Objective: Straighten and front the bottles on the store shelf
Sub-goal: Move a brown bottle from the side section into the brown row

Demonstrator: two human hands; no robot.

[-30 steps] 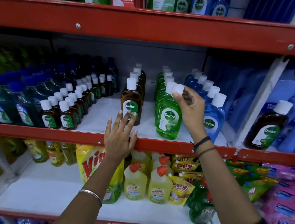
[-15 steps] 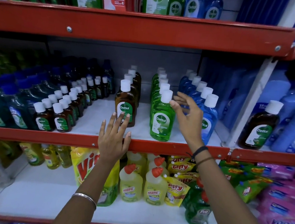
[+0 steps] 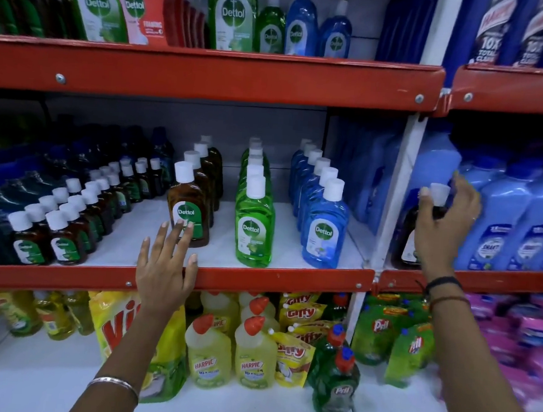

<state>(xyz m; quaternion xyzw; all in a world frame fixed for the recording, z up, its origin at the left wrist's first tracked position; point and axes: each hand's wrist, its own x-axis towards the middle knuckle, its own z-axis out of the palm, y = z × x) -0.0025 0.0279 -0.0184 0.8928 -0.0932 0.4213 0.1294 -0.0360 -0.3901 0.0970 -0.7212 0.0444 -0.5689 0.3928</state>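
On the middle shelf point(image 3: 258, 278) stand three rows of Dettol bottles with white caps: brown point(image 3: 188, 210), green point(image 3: 254, 227) and blue point(image 3: 325, 229), labels facing out. My left hand point(image 3: 164, 267) rests flat on the red shelf edge, fingers spread, fingertips in front of the front brown bottle. In the bay to the right, my right hand point(image 3: 442, 225) is closed around the neck of a lone brown Dettol bottle point(image 3: 407, 242), just below its white cap. That bottle stands at the shelf front beside the white upright.
Small brown bottles point(image 3: 64, 222) fill the shelf's left part. Large pale-blue bottles point(image 3: 515, 225) crowd the right bay behind my right hand. A white upright point(image 3: 394, 196) divides the bays. Harpic bottles point(image 3: 209, 353) and pouches sit on the shelf below.
My right hand left the green and blue rows and moved right into the other bay, where it took hold of the lone brown bottle. My left hand stayed on the shelf edge.
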